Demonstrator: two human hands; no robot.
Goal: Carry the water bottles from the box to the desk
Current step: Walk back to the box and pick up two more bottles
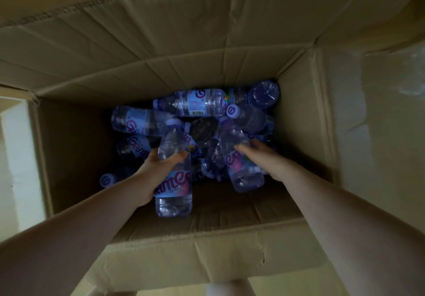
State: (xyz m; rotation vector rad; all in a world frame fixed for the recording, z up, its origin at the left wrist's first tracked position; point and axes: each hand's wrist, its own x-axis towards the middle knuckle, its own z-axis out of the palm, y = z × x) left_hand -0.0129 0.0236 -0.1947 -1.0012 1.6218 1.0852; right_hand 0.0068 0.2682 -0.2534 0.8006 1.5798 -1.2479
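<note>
Inside the box (299, 120), each hand grips one bottle — left hand (151, 171) on the near bottle (174, 180), right hand (264, 160) on another (241, 171) — long axes pointing away, caps far.

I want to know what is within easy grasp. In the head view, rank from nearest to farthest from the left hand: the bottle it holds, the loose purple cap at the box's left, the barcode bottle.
1. Held bottle, in the left hand.
2. Purple cap, to its left.
3. Barcode bottle, far side of the box.
</note>
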